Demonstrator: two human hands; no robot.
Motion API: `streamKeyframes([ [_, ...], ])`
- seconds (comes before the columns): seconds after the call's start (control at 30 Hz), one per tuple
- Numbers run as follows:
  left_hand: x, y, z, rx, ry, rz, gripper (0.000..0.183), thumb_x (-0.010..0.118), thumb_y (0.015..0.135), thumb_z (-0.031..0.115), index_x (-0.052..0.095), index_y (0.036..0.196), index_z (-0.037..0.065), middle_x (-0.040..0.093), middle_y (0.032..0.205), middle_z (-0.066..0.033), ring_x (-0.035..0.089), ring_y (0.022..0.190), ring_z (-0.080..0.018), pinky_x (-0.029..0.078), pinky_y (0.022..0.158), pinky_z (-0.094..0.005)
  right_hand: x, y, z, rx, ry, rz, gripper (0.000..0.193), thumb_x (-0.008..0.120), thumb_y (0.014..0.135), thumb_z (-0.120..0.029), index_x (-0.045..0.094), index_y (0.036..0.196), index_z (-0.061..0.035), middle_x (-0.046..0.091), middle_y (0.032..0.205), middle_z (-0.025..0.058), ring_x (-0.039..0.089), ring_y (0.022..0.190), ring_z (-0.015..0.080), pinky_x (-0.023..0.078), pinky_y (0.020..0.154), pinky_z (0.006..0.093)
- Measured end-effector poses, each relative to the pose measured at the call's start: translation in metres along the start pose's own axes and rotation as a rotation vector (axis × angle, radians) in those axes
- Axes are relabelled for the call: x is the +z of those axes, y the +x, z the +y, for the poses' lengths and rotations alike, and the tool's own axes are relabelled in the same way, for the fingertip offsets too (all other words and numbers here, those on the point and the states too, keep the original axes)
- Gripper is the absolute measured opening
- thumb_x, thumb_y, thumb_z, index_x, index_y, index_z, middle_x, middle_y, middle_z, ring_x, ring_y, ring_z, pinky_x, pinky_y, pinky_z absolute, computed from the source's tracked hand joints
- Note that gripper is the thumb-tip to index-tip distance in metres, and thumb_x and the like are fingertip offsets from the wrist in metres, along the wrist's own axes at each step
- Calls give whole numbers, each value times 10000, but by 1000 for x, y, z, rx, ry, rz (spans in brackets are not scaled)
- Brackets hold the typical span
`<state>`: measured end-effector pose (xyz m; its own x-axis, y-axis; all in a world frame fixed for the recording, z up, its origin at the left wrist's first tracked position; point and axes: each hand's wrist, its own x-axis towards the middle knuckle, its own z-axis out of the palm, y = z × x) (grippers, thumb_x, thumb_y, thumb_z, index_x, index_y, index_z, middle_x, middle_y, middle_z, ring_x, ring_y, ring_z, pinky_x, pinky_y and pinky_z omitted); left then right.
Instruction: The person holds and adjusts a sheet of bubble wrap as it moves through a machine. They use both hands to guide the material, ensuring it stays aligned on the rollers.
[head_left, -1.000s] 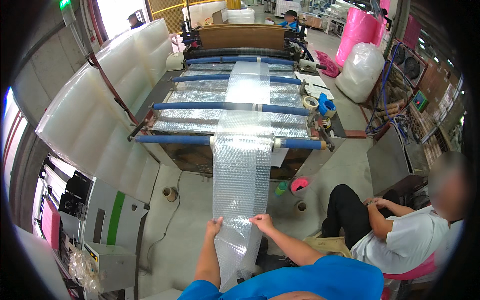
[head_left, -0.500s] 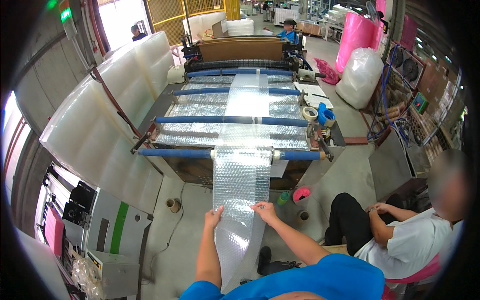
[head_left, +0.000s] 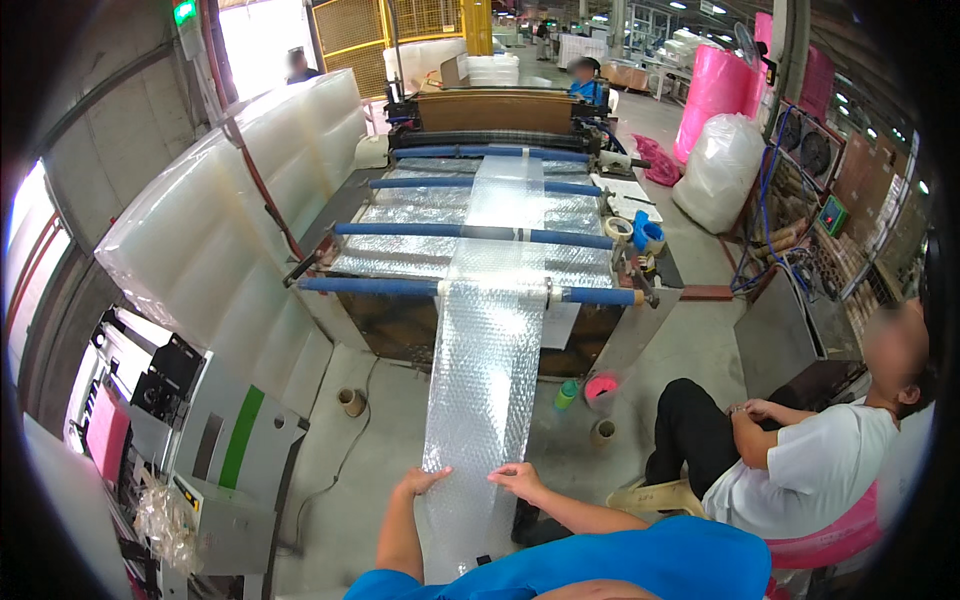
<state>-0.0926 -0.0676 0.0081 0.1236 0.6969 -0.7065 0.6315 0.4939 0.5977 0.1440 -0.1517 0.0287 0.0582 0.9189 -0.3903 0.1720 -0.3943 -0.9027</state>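
A long strip of transparent bubble wrap (head_left: 487,370) comes over the blue rollers of a machine and hangs down toward my body. At its left edge my left hand (head_left: 424,482) is closed on the film, thumb lying on top and the other fingers hidden beneath. My right hand (head_left: 518,481) pinches the same strip nearer its right side, fingertips pressed together. Between the front roller (head_left: 370,287) and my hands the film is stretched fairly flat. Below my hands it runs on to the lower edge of the view, in front of my blue shirt.
A seated person (head_left: 800,460) in a white shirt is close on my right. Tape rolls (head_left: 648,236) lie on the machine's right side. Large wrapped bales (head_left: 230,210) and a grey machine (head_left: 225,450) stand left. A green bottle (head_left: 567,394) and cardboard cores (head_left: 351,402) are on the floor.
Both hands have moved down toward my body with the bubble wrap, and more of the strip now spans from the front roller to them. The view has shifted slightly.
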Motion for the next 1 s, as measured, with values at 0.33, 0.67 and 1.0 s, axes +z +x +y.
streamKeyframes([
  [0.33,50,-95,-45,339,-141,750,451,583,683,398,481,927,33,555,739,-192,541,704,-321,413,605,-370,13,-48,31,-2,-17,125,211,677,637,-222,603,697,-34,512,537,8,442,452,65,345,403,207],
  [0.67,19,-120,-37,412,-223,700,340,542,740,320,505,776,-16,525,614,-156,497,547,-228,390,542,-333,20,-102,-37,-71,229,112,204,642,685,-179,594,779,-4,554,671,18,491,559,68,403,459,211],
  [1.0,29,-97,-61,354,-240,410,430,554,720,355,521,902,-34,564,824,-189,542,753,-257,413,669,-328,17,-80,-3,185,181,36,175,652,679,-209,599,772,-70,544,700,-13,482,603,71,407,477,218],
])
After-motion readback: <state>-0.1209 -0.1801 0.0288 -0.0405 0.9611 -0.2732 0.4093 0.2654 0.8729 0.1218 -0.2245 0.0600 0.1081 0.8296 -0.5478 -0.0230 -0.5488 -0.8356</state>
